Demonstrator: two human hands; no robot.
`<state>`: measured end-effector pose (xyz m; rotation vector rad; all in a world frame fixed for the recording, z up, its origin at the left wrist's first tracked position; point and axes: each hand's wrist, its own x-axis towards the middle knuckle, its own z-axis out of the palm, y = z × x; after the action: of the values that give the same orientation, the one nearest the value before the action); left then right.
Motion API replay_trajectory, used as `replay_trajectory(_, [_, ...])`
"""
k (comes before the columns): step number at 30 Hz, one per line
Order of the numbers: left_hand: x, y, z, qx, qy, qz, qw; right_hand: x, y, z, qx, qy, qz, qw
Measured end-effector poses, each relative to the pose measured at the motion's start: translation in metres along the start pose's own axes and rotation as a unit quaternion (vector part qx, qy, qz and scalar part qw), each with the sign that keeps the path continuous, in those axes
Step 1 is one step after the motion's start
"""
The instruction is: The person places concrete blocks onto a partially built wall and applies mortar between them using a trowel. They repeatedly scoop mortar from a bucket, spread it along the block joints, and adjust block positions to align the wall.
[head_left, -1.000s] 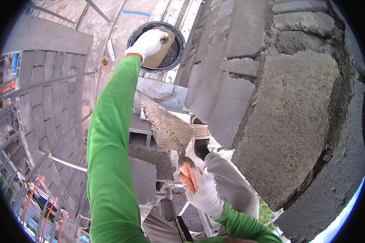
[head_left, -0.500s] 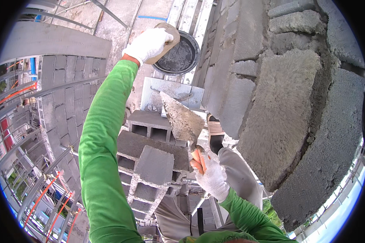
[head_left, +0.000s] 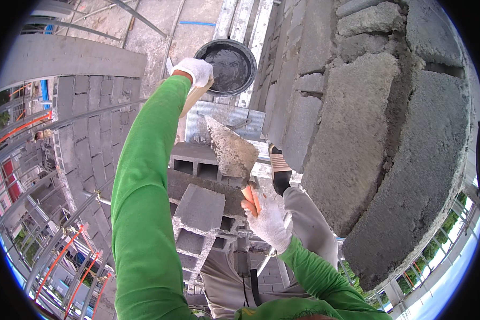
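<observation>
My left hand (head_left: 193,71), in a white glove, is closed on a beige rounded board (head_left: 196,97), seen nearly edge-on beside the tub; its grip is partly hidden. A black round tub (head_left: 253,80) of wet dark grey mortar (head_left: 228,65) stands just right of that hand. My gloved right hand (head_left: 268,220) grips the orange handle of a pointed trowel (head_left: 232,152). Dried mortar speckles its blade, whose tip points away and to the left, over a ridged metal sheet (head_left: 255,124).
Hollow concrete blocks (head_left: 199,205) are stacked below the trowel. A block wall (head_left: 352,138) with rough mortar joints rises close on my right. Scaffold pipes (head_left: 53,245) fill the left, beside another block wall (head_left: 93,122). My foot (head_left: 280,165) stands near the right wall.
My left hand has drawn back toward me and slightly left of the tub, and the beige board has tilted from broad face to edge. The trowel has shifted slightly left in view.
</observation>
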<state>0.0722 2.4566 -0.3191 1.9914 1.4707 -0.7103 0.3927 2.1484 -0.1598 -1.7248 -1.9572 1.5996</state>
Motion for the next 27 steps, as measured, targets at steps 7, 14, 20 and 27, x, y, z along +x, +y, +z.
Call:
replay_trajectory(7, [-0.010,0.006,-0.006,-0.005,-0.073,-0.011,0.997,0.004,-0.004,0.005,0.038,0.048,-0.038,0.997])
replay_trajectory(14, [-0.077,0.005,0.008,-0.060,0.149,0.021,0.987,0.002,0.005,0.011,0.016,0.061,-0.034,0.997])
replay_trajectory(20, [-0.199,0.018,-0.003,-0.178,0.358,-0.021,0.916,-0.007,0.018,0.000,0.009,0.056,-0.005,0.998])
replay_trajectory(27, [-0.380,0.067,-0.003,-0.351,0.518,-0.158,0.764,-0.035,-0.027,-0.069,0.129,0.011,0.125,0.984])
